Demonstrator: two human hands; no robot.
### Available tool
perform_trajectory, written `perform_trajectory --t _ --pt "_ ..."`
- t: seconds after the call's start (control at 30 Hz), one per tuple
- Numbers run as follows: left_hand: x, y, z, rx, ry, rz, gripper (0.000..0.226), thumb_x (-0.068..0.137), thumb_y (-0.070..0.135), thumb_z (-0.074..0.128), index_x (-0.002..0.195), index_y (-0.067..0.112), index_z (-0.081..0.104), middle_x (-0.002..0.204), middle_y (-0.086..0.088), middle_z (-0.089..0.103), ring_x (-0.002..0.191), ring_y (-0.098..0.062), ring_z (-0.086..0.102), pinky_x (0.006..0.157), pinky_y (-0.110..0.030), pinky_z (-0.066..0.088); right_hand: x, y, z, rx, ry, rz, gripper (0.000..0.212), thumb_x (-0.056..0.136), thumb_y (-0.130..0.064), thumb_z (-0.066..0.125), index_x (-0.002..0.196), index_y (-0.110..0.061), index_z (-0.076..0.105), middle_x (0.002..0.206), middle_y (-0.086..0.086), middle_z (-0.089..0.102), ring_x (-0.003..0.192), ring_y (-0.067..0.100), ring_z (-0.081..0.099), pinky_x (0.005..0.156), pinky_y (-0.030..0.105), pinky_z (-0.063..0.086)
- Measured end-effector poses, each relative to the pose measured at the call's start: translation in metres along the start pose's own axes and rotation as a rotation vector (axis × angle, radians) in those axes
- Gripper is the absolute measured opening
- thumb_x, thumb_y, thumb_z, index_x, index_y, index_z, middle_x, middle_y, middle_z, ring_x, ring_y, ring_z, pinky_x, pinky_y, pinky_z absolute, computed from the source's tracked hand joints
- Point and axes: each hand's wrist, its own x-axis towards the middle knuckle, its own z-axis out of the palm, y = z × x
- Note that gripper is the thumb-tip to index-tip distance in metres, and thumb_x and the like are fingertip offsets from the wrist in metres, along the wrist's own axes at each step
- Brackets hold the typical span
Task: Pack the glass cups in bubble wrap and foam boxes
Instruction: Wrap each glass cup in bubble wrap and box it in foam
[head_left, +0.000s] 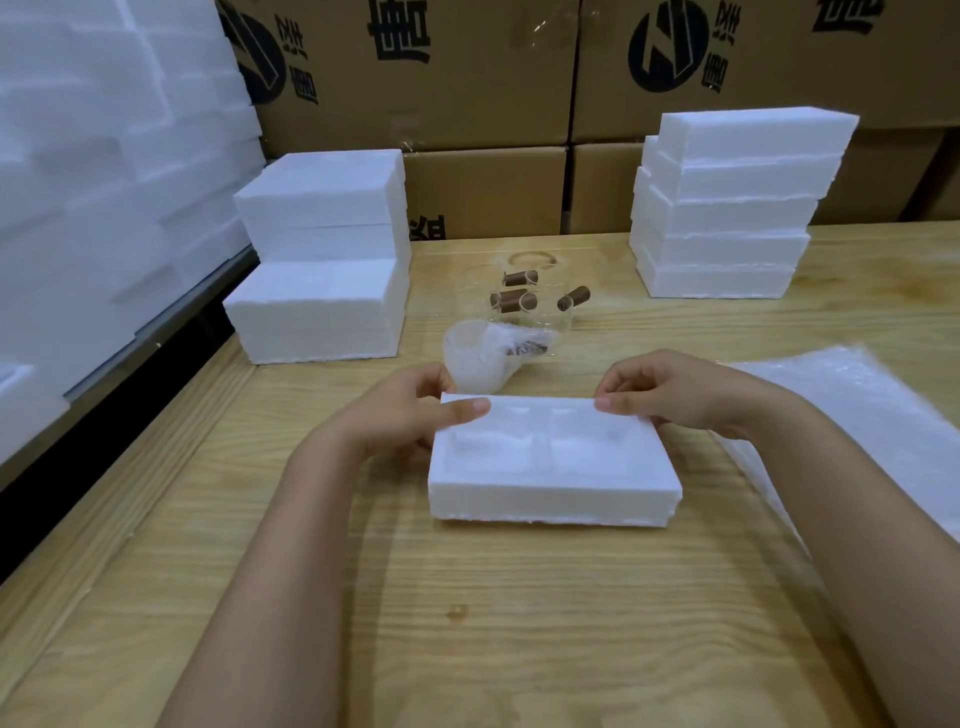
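A pale wood-grain tabletop fills the view; brown cardboard cartons with black printed logos are stacked behind its far edge.

The foam box in the middle was plain white, with pale grey shadows in its hollows. The left foam stack and the right foam stack had the same white. The big foam pile at the left edge was also white, slightly bluish. The table was light yellowish wood with wavy brown grain lines and one small dark knot. The glass cups were clear, with dark brown handles. The wrapped cup looked milky white, with some brown showing through. The bubble wrap sheets were translucent white with a fine pattern of bubbles. The cardboard boxes were brown with black printed logos and characters.
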Motion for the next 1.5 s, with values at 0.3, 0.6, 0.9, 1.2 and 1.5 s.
perform_trajectory --t 0.3,0.6,0.9,1.2,1.5 --pt "0.020 -0.014 0.005 -0.090 0.425 0.169 0.030 0.087 0.055 0.059 0.110 0.036 0.051 0.108 0.018 0.054 0.089 0.002 0.054 0.074 -0.025 0.044 0.026 -0.003 0.010 0.006 0.466 -0.163 0.011 0.087 -0.038 0.066 0.097 -0.034 0.065 0.098 -0.013 0.063 0.087 0.007 0.061 0.065 0.022 0.048" --pt "0.030 -0.009 0.016 -0.259 0.255 0.261 0.033 0.090 -0.001 0.061 0.108 0.027 0.062 0.120 -0.002 0.063 0.104 -0.013 0.063 0.073 -0.017 0.052 0.065 -0.019 0.034 -0.030 0.311 -0.231 0.035 0.085 -0.014 0.070 0.109 -0.040 0.065 0.114 -0.018 0.061 0.081 0.006 0.063 0.056 0.014 0.043" --pt "0.027 0.015 0.004 -0.213 0.297 0.377 0.020 0.091 0.024 0.066 0.092 0.044 0.062 0.090 0.003 0.073 0.083 -0.005 0.066 0.073 -0.021 0.055 0.041 -0.031 0.020 0.146 0.516 -0.336 0.027 0.082 -0.007 0.071 0.093 -0.031 0.066 0.086 -0.005 0.069 0.081 0.009 0.066 0.073 0.020 0.050" --pt "0.030 0.025 0.007 -0.201 0.306 0.189 0.042 0.097 0.057 0.038 0.107 0.023 0.059 0.076 -0.018 0.067 0.053 -0.023 0.068 0.038 -0.023 0.043 0.032 -0.029 0.019 0.187 0.335 -0.354 0.019 0.093 -0.021 0.060 0.083 -0.005 0.062 0.064 -0.001 0.057 0.053 0.002 0.053 0.057 0.017 0.045" --pt "0.023 0.028 0.002 -0.235 0.149 0.125 0.080 0.071 0.077 0.049 0.117 0.011 0.054 0.067 -0.014 0.071 0.056 -0.024 0.069 0.044 -0.024 0.048 0.028 -0.027 0.013 0.290 0.235 -0.284 0.033 0.093 -0.028 0.058 0.081 0.003 0.059 0.054 -0.002 0.055 0.052 0.014 0.052 0.052 0.021 0.042"
